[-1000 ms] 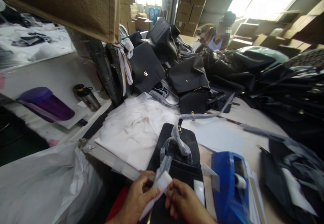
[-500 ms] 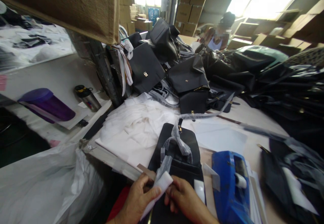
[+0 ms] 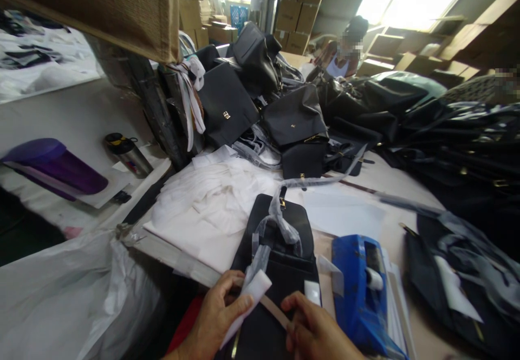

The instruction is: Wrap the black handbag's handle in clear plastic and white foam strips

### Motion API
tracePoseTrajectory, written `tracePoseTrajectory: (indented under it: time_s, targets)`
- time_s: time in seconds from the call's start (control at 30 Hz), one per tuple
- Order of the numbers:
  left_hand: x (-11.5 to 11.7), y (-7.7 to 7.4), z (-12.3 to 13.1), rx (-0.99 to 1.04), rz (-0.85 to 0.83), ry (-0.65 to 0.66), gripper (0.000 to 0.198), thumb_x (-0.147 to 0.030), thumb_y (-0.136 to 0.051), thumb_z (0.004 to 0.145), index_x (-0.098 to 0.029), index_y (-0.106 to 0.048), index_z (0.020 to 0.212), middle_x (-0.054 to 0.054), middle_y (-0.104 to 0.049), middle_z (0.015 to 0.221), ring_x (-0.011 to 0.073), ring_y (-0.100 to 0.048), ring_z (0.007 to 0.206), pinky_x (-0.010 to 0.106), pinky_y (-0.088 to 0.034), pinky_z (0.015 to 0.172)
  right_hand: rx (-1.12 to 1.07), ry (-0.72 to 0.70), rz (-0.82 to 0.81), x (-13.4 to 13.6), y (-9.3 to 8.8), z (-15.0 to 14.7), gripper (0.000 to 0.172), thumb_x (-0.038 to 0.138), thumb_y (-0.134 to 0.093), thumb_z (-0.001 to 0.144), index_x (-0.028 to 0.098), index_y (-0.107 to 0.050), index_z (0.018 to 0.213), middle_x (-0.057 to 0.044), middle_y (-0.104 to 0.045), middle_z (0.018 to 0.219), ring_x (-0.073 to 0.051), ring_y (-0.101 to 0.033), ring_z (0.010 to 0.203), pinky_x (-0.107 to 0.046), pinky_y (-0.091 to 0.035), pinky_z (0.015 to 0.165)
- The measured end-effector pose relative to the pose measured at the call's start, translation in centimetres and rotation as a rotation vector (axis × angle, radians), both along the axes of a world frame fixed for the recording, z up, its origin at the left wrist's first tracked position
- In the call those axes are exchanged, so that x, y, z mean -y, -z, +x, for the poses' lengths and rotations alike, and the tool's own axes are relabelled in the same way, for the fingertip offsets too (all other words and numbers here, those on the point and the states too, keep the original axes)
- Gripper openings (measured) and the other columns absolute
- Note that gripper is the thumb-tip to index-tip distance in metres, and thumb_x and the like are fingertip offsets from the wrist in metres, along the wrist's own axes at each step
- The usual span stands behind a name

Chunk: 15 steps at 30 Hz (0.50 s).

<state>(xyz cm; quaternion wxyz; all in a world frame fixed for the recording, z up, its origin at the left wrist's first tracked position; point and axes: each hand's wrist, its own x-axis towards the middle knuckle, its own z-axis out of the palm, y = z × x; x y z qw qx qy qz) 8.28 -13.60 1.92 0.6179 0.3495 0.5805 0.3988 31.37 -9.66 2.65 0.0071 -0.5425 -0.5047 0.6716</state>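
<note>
A black backpack (image 3: 286, 273) lies on the table in front of me, its strap (image 3: 262, 257) wrapped in clear plastic. My left hand (image 3: 221, 311) is closed around a folded piece of white foam (image 3: 257, 290) at the lower part of this strap. A tan strip of tape (image 3: 275, 311) runs from behind the foam to my right hand (image 3: 311, 322), whose fingers pinch its end. The tape's other end is hidden by the foam and my left hand. Right of the backpack stands a blue tape dispenser (image 3: 353, 289).
White foam sheets (image 3: 203, 197) are heaped left of the backpack. Black bags (image 3: 292, 116) are piled behind, more at the right. A purple container (image 3: 60, 167) and a steel bottle (image 3: 129, 154) sit on a side shelf. A person (image 3: 339, 59) is behind the pile.
My right hand has moved away from the foam to the right, and the tan tape now stretches between my hands. My left hand keeps its grip. The view has shifted slightly.
</note>
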Motion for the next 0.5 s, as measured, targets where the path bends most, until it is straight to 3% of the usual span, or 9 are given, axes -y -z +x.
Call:
tracePoseTrajectory:
  time_s: [0.1,0.27,0.5]
  targets:
    - [-0.1,0.2,0.0,0.002,0.016,0.013,0.044,-0.049,-0.067,0.083,-0.017,-0.062,0.112,0.008,-0.061,0.114,0.0256,-0.06,0.102,0.029,-0.047,0.085,-0.168,0.1,-0.084,0.2,-1.4,1.0,0.032,0.039,-0.057,0.085,0.021,-0.045,0.108,0.0,-0.069,0.073,-0.008,-0.059,0.046,-0.014,-0.035,0.041]
    - [-0.1,0.1,0.0,-0.055,0.005,0.009,0.046,-0.051,-0.067,0.081,-0.017,-0.063,0.111,0.008,-0.063,0.108,0.0243,-0.061,0.092,0.029,-0.048,0.078,-0.396,0.267,-0.34,-0.1,-3.1,1.6,0.044,0.054,-0.07,0.077,0.017,-0.052,0.095,-0.005,-0.07,0.081,-0.009,-0.064,0.054,-0.017,-0.041,0.05]
    - [0.0,-0.1,0.1,-0.054,-0.01,-0.003,0.047,-0.051,-0.067,0.081,-0.017,-0.06,0.113,0.008,-0.065,0.11,0.0257,-0.062,0.096,0.03,-0.048,0.081,-0.615,0.38,-0.534,0.9,-4.0,4.4,0.04,0.027,-0.077,0.072,0.011,-0.066,0.107,-0.018,-0.071,0.109,-0.019,-0.071,0.088,-0.026,-0.049,0.076]
